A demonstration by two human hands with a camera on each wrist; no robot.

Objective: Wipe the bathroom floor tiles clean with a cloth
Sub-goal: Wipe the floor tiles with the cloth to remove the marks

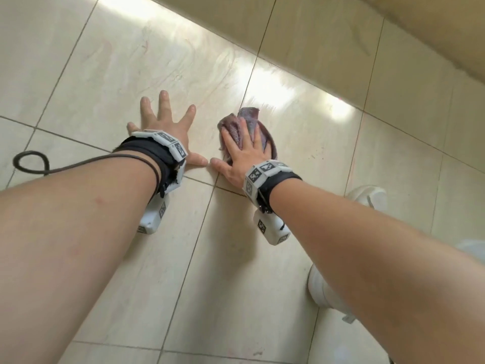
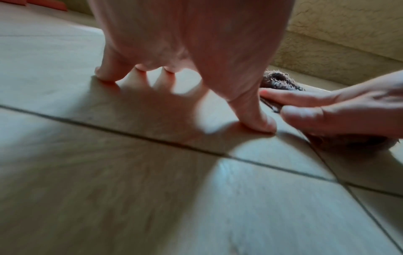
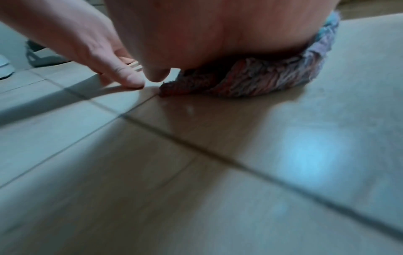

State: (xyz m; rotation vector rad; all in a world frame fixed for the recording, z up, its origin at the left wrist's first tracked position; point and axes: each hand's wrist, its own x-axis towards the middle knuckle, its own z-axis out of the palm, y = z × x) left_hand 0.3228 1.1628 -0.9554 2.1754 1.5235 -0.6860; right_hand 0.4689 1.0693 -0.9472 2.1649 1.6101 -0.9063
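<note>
The right hand [image 1: 242, 153] lies flat on the cloth [image 1: 258, 126], fingers straight and pressing it to the floor [image 1: 183, 271], its grip not closed around the fabric. The cloth is a bunched purplish-grey towel, sitting on a tile just right of a grout line, with folds sticking out beyond the fingertips. The left hand [image 1: 168, 124] rests just beside it, fingers spread and straight on the bare tile, holding nothing; the two thumbs nearly touch. A dark cable [image 1: 34, 164] loops on the floor left of the left wrist. White shoes [image 1: 325, 287] stand near the right forearm. Beyond the cloth a wall [image 1: 341, 30] closes the floor; open tile stretches left and toward the person.
</note>
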